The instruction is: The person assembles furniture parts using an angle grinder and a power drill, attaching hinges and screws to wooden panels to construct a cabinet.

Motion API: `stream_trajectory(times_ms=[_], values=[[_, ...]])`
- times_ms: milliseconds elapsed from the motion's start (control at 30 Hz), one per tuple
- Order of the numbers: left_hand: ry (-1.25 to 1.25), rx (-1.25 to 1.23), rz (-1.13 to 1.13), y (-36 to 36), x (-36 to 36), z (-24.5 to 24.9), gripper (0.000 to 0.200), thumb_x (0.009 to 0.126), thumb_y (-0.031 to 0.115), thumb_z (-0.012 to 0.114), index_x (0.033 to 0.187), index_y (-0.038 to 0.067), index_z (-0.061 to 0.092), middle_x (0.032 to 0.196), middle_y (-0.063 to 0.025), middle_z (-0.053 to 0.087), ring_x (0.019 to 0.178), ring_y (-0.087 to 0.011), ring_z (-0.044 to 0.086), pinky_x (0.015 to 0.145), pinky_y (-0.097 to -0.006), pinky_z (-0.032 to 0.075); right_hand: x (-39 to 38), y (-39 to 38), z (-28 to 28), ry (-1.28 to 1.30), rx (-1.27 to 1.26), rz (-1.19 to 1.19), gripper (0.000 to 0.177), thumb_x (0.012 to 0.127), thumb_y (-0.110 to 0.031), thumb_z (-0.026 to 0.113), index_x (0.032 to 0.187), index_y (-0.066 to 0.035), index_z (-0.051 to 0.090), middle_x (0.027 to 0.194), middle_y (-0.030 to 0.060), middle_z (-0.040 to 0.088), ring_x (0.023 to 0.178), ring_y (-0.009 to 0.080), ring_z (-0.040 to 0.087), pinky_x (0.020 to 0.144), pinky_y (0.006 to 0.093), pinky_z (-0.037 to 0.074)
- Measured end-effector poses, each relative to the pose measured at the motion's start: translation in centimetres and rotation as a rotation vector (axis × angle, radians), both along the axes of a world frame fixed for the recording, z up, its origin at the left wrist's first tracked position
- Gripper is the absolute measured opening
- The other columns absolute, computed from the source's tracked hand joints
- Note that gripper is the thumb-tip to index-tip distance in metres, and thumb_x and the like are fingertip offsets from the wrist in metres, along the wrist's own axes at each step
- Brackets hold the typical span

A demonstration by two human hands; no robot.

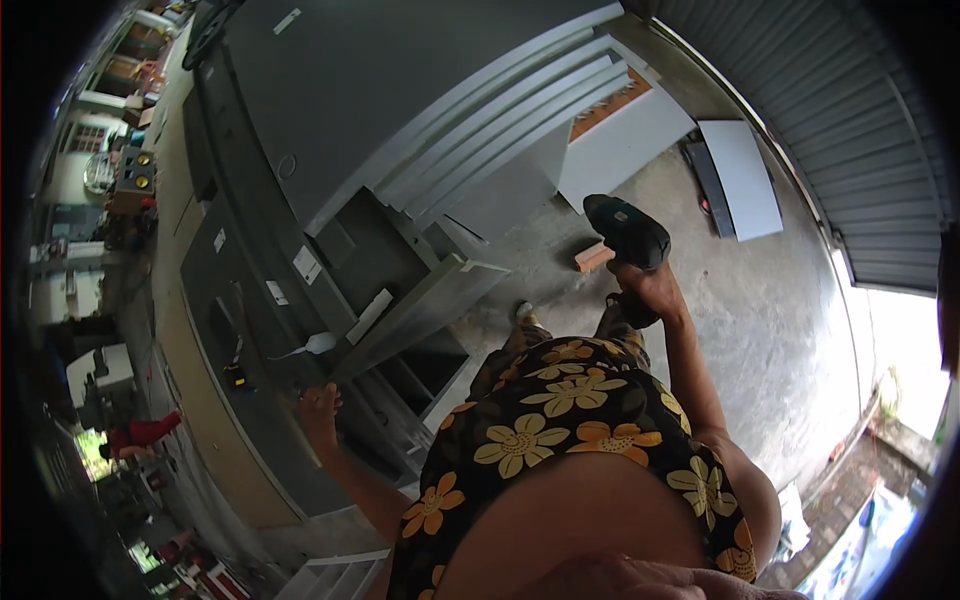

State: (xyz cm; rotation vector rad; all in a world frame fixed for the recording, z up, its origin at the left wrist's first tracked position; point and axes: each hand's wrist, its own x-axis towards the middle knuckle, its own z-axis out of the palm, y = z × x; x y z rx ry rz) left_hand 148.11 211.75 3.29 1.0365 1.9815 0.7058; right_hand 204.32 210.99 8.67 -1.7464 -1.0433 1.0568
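Observation:
My right hand (pixel 650 290) is wrapped round the grip of a dark cordless drill (pixel 628 232), held out over the concrete floor. On the other side, my left hand (pixel 321 408) hovers by the edge of a grey cabinet panel (pixel 400 320), its fingers curled together; whatever they hold is too small to make out. A white glue bottle (pixel 318 344) with a thin nozzle lies on the grey surface just beyond that hand. Further left on the same surface rests a yellow-and-black tape measure (pixel 236 376).
Large grey panels (pixel 330 90) are stacked ahead. A white panel (pixel 630 150) and a pale board (pixel 742 180) stand on the floor to the right, with an orange block (pixel 594 257) near my feet. A person in red (pixel 140 438) is far left.

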Motion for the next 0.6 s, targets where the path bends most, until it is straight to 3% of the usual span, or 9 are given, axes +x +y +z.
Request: stream_trajectory(times_ms=[67, 167, 267, 367, 467, 600], values=[[0.125, 0.035, 0.033, -0.7, 0.3, -0.7, 0.028, 0.082, 0.027, 0.07, 0.077, 0.003, 0.056, 0.072, -0.0089, 0.063, 0.065, -0.0174, 0.062, 0.062, -0.0304, 0.047, 2.1, 0.7, -0.4, 0.023, -0.019, 0.021, 0.036, 0.071, -0.014, 0.069, 0.102, 0.001, 0.057, 0.081, 0.0057, 0.06, 0.066, 0.0137, 0.057, 0.063, 0.0301, 0.048], [0.859, 0.04, 0.043, -1.7, 4.3, 0.4, 0.031, 0.081, 0.029, 0.071, 0.081, 0.0, 0.06, 0.072, -0.011, 0.063, 0.067, -0.0219, 0.062, 0.063, -0.0332, 0.047, 6.1, 1.5, -1.0, -0.018, 0.036, 0.06, 0.033, 0.071, -0.013, 0.07, 0.098, 0.002, 0.058, 0.079, 0.0058, 0.061, 0.066, 0.0141, 0.056, 0.063, 0.0302, 0.048], [0.754, 0.205, 0.208, -1.4, 14.6, 6.6, 0.03, 0.081, 0.027, 0.071, 0.087, -0.001, 0.061, 0.075, -0.0119, 0.063, 0.07, -0.0242, 0.061, 0.066, -0.0343, 0.047, 11.5, 2.0, -0.5, -0.04, 0.037, 0.133, 0.029, 0.07, -0.013, 0.07, 0.093, 0.002, 0.059, 0.075, 0.0063, 0.06, 0.066, 0.0141, 0.055, 0.063, 0.0303, 0.047], [0.685, 0.492, 0.283, 0.7, 24.3, 9.2, 0.026, 0.083, 0.023, 0.07, 0.091, 0.0, 0.062, 0.082, -0.0109, 0.064, 0.074, -0.0214, 0.06, 0.068, -0.0336, 0.047, 17.6, 2.1, 0.1, -0.061, 0.096, 0.157, 0.026, 0.07, -0.013, 0.071, 0.087, 0.002, 0.059, 0.072, 0.0062, 0.06, 0.066, 0.0136, 0.055, 0.062, 0.0305, 0.047], [0.589, 0.702, 0.179, 4.4, 32.9, 10.6, 0.024, 0.084, 0.02, 0.069, 0.098, 0.002, 0.062, 0.089, -0.0093, 0.064, 0.077, -0.0191, 0.06, 0.068, -0.0337, 0.047, 23.7, 1.5, 1.1, -0.038, 0.042, 0.124, 0.024, 0.07, -0.013, 0.071, 0.085, 0.002, 0.06, 0.07, 0.0061, 0.06, 0.065, 0.0137, 0.055, 0.061, 0.0312, 0.047], [0.37, 0.797, 0.102, 8.9, 42.6, 12.4, 0.031, 0.084, 0.017, 0.069, 0.111, 0.005, 0.06, 0.101, -0.0065, 0.062, 0.086, -0.0158, 0.057, 0.073, -0.0311, 0.045, 31.3, -0.1, 1.1, -0.07, -0.011, 0.086, 0.025, 0.071, -0.013, 0.071, 0.087, 0.002, 0.06, 0.071, 0.0062, 0.061, 0.065, 0.0141, 0.056, 0.06, 0.0314, 0.047]])
